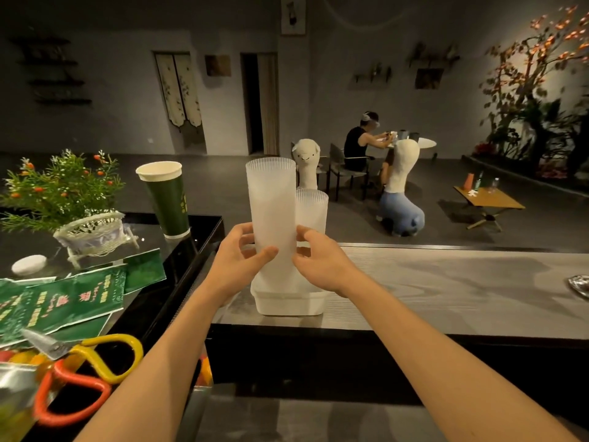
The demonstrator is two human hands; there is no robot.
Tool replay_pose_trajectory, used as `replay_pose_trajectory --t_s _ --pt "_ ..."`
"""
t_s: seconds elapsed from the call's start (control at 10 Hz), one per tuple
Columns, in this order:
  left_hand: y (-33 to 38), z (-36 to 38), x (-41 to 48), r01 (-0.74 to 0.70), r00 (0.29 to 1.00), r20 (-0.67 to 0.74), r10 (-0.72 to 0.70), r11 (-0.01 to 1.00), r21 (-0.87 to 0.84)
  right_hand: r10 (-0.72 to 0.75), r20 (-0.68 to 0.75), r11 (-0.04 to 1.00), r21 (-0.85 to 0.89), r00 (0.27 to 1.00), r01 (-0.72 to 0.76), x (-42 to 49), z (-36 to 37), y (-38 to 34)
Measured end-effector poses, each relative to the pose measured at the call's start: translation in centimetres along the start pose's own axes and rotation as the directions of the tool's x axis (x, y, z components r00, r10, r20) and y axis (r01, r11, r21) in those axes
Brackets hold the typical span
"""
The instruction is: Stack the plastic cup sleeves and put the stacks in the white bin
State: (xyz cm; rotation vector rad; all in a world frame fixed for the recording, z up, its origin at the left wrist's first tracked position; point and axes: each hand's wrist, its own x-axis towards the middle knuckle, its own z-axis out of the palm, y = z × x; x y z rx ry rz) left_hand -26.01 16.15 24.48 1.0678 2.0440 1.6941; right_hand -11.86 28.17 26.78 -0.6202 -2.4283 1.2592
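**Tall stack of cups held upright over the white bin**

The tall stack (272, 212) stands upright in the middle of the frame, its long axis vertical, the wide ribbed rim at the top and the narrow end down inside the white bin (288, 303). It is frosted, see-through white plastic with fine ridges round the rim. The left hand (242, 253) grips its lower part from the left, thumb across the front; the right hand (314, 258) closes on it from the right. Just behind and to the right stands a shorter stack (311, 212), also upright with its rim up, in the same bin. The bin rests on the grey counter (446, 291). A green paper cup (165, 199) stands at upper left, scissors (86, 371) at lower left.
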Motion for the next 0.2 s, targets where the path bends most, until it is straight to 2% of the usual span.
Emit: replay_pose_trajectory --t_s 0.1,0.2 --pt "-0.03 0.02 -0.16 0.015 1.0 0.01 -0.015 0.999 0.029 0.045 0.056 0.999 -0.007 0.997 -0.045 -0.69 -0.22 0.06" --pt "0.47 0.02 -0.4 0.035 0.998 -0.058 -0.03 0.997 0.076 0.103 0.072 0.992 -0.077 0.992 -0.098 -1.45 -0.82 -0.07"
